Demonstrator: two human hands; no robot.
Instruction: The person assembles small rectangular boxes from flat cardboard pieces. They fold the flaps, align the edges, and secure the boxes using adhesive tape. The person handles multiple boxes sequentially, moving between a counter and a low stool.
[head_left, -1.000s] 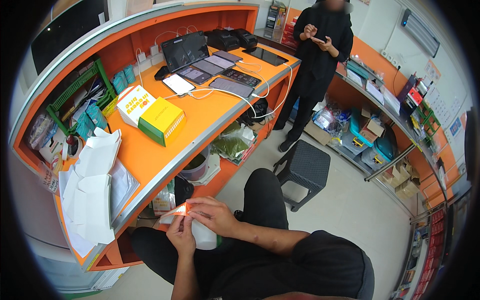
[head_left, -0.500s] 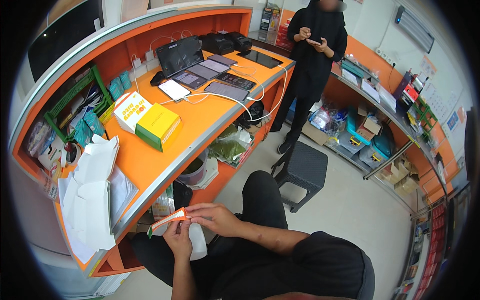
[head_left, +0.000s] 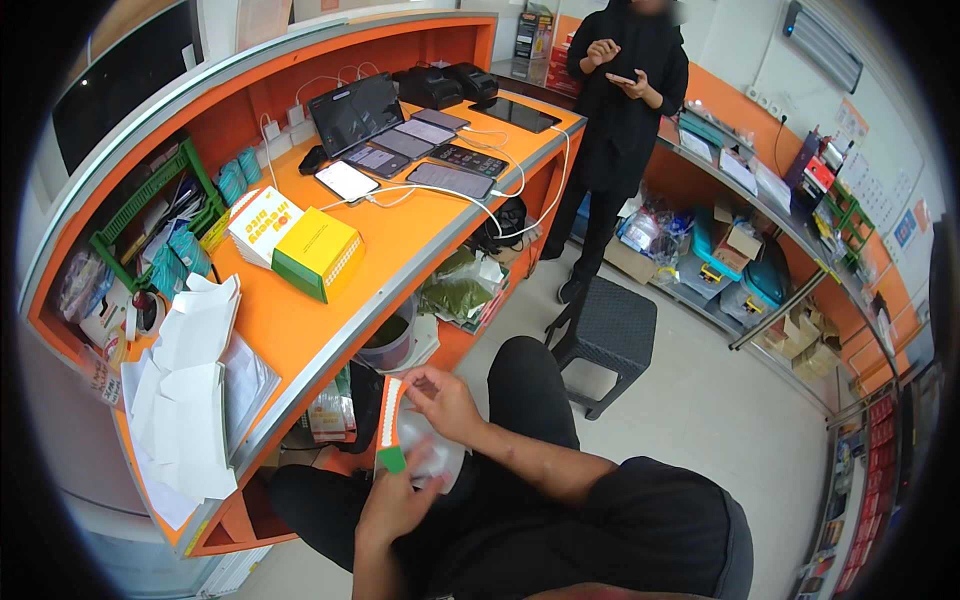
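Head view: the flat cardboard strip (head_left: 390,425), orange and white with a green lower end, now stands nearly upright over the person's lap; half a second ago it lay tilted, more level. The left hand (head_left: 393,503) has dropped below it and pinches the green end, while the right hand (head_left: 443,399) grips its upper edge with curled fingers. A white bag (head_left: 432,455) lies just behind the strip. The orange counter (head_left: 400,235) is left of the strip.
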